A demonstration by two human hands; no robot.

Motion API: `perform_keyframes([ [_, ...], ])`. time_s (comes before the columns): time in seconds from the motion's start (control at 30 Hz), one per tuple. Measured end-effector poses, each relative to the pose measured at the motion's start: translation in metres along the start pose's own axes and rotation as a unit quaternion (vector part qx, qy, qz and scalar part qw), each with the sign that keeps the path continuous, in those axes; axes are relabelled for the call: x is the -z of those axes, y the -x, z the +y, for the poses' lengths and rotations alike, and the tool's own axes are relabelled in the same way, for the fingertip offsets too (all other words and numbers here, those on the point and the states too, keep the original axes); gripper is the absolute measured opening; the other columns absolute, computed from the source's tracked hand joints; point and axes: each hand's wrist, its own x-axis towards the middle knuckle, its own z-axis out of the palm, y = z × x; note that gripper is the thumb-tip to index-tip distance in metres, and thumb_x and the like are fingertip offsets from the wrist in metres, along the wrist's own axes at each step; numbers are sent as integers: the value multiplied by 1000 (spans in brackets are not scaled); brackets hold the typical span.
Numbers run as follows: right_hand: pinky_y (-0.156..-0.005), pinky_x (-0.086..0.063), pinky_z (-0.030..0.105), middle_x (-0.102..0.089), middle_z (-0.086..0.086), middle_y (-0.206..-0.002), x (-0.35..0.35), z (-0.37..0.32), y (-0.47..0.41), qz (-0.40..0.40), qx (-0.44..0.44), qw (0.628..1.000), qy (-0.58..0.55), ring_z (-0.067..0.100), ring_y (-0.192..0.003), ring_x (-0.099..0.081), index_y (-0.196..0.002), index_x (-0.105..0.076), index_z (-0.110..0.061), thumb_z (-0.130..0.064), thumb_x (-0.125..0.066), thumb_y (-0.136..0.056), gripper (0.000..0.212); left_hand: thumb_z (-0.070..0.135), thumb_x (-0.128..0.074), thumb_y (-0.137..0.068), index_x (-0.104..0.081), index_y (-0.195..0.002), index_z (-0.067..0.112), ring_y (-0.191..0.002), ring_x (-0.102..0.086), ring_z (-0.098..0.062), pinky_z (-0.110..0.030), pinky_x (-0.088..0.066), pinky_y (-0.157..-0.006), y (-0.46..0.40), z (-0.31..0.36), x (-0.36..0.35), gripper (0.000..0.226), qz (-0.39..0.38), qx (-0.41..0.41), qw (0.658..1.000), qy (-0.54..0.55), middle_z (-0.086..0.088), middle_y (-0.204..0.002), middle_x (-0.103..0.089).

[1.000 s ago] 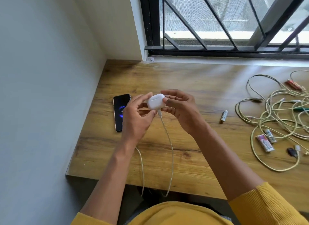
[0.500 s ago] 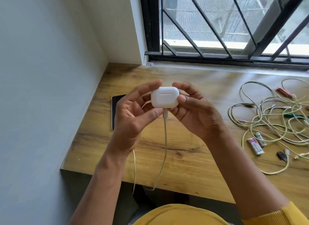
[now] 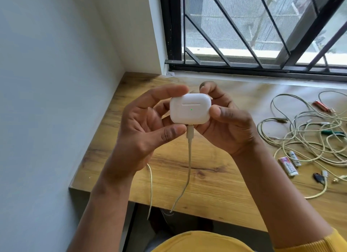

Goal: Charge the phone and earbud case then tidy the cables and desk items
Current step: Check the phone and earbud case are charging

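Both hands hold the white earbud case [image 3: 190, 109] up above the wooden table [image 3: 216, 176], between the person and the window. The left hand [image 3: 144, 131] has its grip curled around the case's left side, forefinger along the top edge and thumb tip against the white plug [image 3: 190, 133] at the case's underside. The right hand [image 3: 225, 128] pinches the case's right side, thumb pressed on the front corner and the other fingers wrapped behind. The lid is closed and a small green light shows on the front face. A pale charging cable [image 3: 188, 167] runs straight down from the plug, bends left and drops over the table's near edge; a second thin cable [image 3: 150, 186] hangs beside it from behind the left wrist.

On the right of the table lies a loose tangle of pale cables [image 3: 308, 139], well apart from the hands. Near its lower edge lie two small batteries [image 3: 288, 166], and a red one [image 3: 322, 105] lies at the far side. A green-tipped connector [image 3: 332, 133] sits among the loops, and a dark plug [image 3: 319, 177] lies near the cable ends at the front. The phone is hidden from view. Yellow sleeves [image 3: 319, 244] show at the bottom
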Motion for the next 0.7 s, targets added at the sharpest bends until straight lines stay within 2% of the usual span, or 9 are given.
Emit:
perform_keyframes([
  [0.2, -91, -57, 41, -54, 20, -113, -6, -1, -4, -1, 2, 1000, -6, 34, -106, -61, -110, -69, -14, -12, -88, -79, 37, -5, -67, -85, -54, -132, 9, -124, -60, -28, -34, -59, -95, -2, 7, 1, 51, 4, -3, 1000, -10, 5, -127, -65],
  [0.5, -89, -57, 39, -59, 17, -111, -11, 0, -9, 11, 0, 1000, 2, 32, -105, -62, -109, -67, -14, -13, -90, -77, 39, -4, -69, -85, -57, -133, 10, -126, -59, -31, -38, -59, -97, -4, 8, 10, 51, 2, 1, 1000, -15, -1, -130, -62],
  [0.7, -87, -56, 38, -54, 17, -109, -14, -1, -10, 24, 1, 1000, 17, 32, -104, -59, -106, -69, -15, -16, -92, -75, 39, -4, -69, -86, -56, -133, 9, -125, -59, -31, -36, -58, -95, -6, 9, 13, 51, -4, 3, 1000, -15, -3, -130, -61],
])
